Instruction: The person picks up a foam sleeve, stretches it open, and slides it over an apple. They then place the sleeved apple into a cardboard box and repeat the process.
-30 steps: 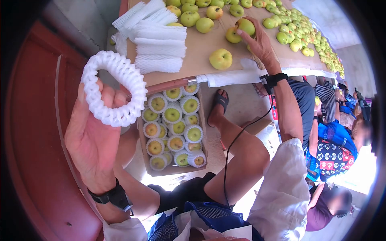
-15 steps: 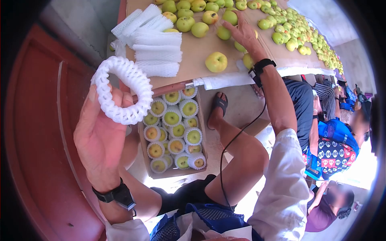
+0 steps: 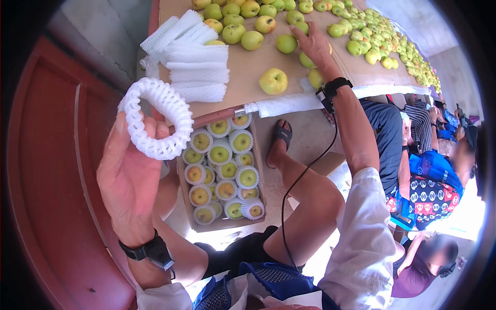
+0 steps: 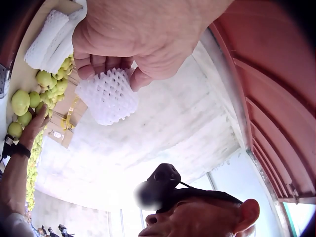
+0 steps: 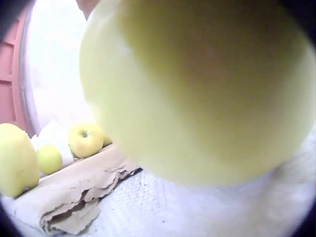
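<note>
My raised left hand (image 3: 132, 178) holds a white foam net sleeve (image 3: 157, 119), stretched into a ring with several fingertips inside it. The left wrist view shows the sleeve's mesh side (image 4: 112, 98) between fingers and thumb. Over the table, my right hand (image 3: 316, 49) reaches among loose apples, thumb and fingers spread at a green apple (image 3: 302, 26) partly hidden beside them. Another green apple (image 3: 285, 44) lies just left of the hand. In the right wrist view, a blurred pale-green apple (image 5: 197, 108) fills most of the picture.
Folded foam sleeves (image 3: 199, 72) lie at the table's left. A single yellow-green apple (image 3: 273, 81) sits near its front edge. Below, a carton (image 3: 194, 223) holds apples in foam sleeves. Many apples (image 3: 372, 39) cover the far right. Other people (image 3: 429, 258) sit to the right.
A second ago my right hand gripped an apple; it has since moved farther out with fingers spread at another. The foam ring in my left hand has shifted slightly right and down.
</note>
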Available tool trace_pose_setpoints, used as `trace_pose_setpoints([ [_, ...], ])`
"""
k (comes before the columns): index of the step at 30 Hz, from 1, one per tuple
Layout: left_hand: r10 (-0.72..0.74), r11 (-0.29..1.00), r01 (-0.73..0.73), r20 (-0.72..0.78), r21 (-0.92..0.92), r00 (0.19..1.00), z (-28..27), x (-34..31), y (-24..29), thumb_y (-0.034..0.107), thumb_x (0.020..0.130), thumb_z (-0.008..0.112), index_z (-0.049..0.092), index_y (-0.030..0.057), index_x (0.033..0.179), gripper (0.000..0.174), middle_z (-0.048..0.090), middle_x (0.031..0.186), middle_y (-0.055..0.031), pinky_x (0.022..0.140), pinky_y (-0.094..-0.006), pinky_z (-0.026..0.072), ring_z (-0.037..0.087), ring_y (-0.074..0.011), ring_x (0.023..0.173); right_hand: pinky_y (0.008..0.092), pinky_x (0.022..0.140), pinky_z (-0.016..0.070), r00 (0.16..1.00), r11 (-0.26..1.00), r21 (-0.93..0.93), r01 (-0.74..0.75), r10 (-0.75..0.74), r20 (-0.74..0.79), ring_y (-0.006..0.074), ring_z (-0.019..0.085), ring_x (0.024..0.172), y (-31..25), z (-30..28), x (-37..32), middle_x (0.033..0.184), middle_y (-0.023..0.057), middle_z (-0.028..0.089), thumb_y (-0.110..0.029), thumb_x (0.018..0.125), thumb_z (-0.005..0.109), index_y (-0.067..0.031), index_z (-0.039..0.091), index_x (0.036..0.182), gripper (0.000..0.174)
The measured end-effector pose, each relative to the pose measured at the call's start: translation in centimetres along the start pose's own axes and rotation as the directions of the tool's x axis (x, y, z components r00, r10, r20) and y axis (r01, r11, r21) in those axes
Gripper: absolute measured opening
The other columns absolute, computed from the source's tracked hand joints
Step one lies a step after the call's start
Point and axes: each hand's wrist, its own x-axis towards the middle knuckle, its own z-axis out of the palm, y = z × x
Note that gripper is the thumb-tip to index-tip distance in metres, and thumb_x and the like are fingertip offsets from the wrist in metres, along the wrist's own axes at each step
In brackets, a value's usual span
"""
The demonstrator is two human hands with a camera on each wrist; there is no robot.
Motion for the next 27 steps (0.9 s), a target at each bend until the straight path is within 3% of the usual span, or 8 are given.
trace_pose_setpoints([
  [2, 0.001, 1.0, -0.001, -0.009, 0.012, 1.0, -0.1, 0.0, -0.1, 0.015, 0.107, 0.048, 0.051, -0.0021, 0.126, 0.026, 0.054, 0.106, -0.0085, 0.1, -0.0367, 0.0432, 0.052, -0.0197, 0.1, 0.0494, 0.096, 0.0495, 0.999, 0.991, -0.125, -0.042, 0.042, -0.009, 0.0437, 0.065, 0.108, -0.3, 0.4, 0.0, 0.113, 0.0305, 0.067, -0.059, 0.09, 0.06, 0.0028, 0.057, 0.126, 0.071],
  [5, -0.011, 0.999, 0.012, -0.011, 0.032, 1.0, -0.1, 0.1, -0.1, 0.016, 0.108, 0.047, 0.05, -0.0026, 0.128, 0.028, 0.055, 0.108, -0.0088, 0.099, -0.0371, 0.0438, 0.052, -0.0195, 0.1, 0.052, 0.097, 0.0478, 0.988, 0.984, -0.113, -0.141, 0.147, 0.047, 0.0438, 0.064, 0.112, -1.1, 0.4, 0.0, 0.115, 0.0322, 0.066, -0.058, 0.093, 0.055, 0.0015, 0.056, 0.13, 0.07],
  [8, -0.021, 0.998, 0.023, -0.045, 0.053, 0.999, 0.2, 0.1, -0.2, 0.016, 0.107, 0.048, 0.05, -0.003, 0.128, 0.028, 0.055, 0.108, -0.0087, 0.099, -0.0371, 0.044, 0.052, -0.0191, 0.1, 0.0496, 0.1, 0.0458, 0.967, 0.96, -0.219, -0.176, 0.211, 0.146, 0.0451, 0.06, 0.117, -1.2, 0.6, 0.5, 0.121, 0.0329, 0.064, -0.057, 0.095, 0.052, 0.0028, 0.055, 0.132, 0.07],
  [11, -0.026, 0.998, 0.029, -0.057, 0.055, 0.998, 0.1, 0.2, -0.2, 0.016, 0.107, 0.048, 0.05, -0.003, 0.128, 0.028, 0.054, 0.106, -0.0081, 0.099, -0.037, 0.0437, 0.052, -0.0187, 0.099, 0.0501, 0.1, 0.0453, 0.987, 0.969, -0.233, -0.081, 0.111, 0.117, 0.0456, 0.06, 0.116, -0.1, 1.6, 0.9, 0.12, 0.0324, 0.064, -0.058, 0.096, 0.05, 0.0038, 0.056, 0.128, 0.07],
  [14, -0.039, 0.997, 0.042, -0.046, 0.064, 0.998, 0.1, 0.4, -0.3, 0.016, 0.107, 0.048, 0.05, -0.0027, 0.127, 0.028, 0.052, 0.104, -0.0072, 0.1, -0.0374, 0.0429, 0.051, -0.0185, 0.097, 0.0509, 0.099, 0.0474, 0.99, 0.983, -0.141, -0.121, 0.13, 0.056, 0.0447, 0.063, 0.114, -0.4, 1.4, 0.3, 0.114, 0.0311, 0.067, -0.058, 0.095, 0.049, -0.0024, 0.053, 0.137, 0.07],
  [17, -0.043, 0.996, 0.048, -0.061, 0.078, 0.997, 0.1, 0.5, -0.5, 0.016, 0.106, 0.047, 0.051, -0.0023, 0.127, 0.028, 0.051, 0.102, -0.0066, 0.102, -0.0382, 0.0417, 0.05, -0.0184, 0.097, 0.0498, 0.095, 0.0478, 0.975, 0.971, -0.227, -0.081, 0.124, 0.183, 0.0448, 0.063, 0.11, -0.7, 0.5, 0.3, 0.112, 0.0289, 0.068, -0.056, 0.097, 0.051, -0.0029, 0.055, 0.135, 0.065],
  [20, -0.051, 0.994, 0.059, -0.086, 0.096, 0.995, 0.4, 0.5, -0.7, 0.017, 0.106, 0.047, 0.051, -0.002, 0.126, 0.028, 0.051, 0.1, -0.0065, 0.105, -0.0389, 0.0405, 0.05, -0.0184, 0.097, 0.0488, 0.091, 0.0497, 0.976, 0.986, -0.141, 0.088, -0.056, 0.212, 0.0432, 0.065, 0.106, -0.2, 0.2, 0.2, 0.107, 0.0274, 0.07, -0.056, 0.096, 0.054, -0.0075, 0.058, 0.135, 0.062],
  [27, -0.047, 0.991, 0.063, -0.133, 0.122, 0.99, 0.5, 0.9, -1.3, 0.018, 0.106, 0.048, 0.052, -0.0019, 0.124, 0.027, 0.054, 0.098, -0.0073, 0.108, -0.04, 0.0402, 0.054, -0.0192, 0.096, 0.0452, 0.089, 0.0517, 0.969, 0.992, -0.065, 0.112, -0.095, 0.228, 0.0389, 0.067, 0.103, 0.0, 0.1, -0.4, 0.108, 0.0203, 0.072, -0.059, 0.092, 0.057, -0.0094, 0.067, 0.124, 0.06],
])
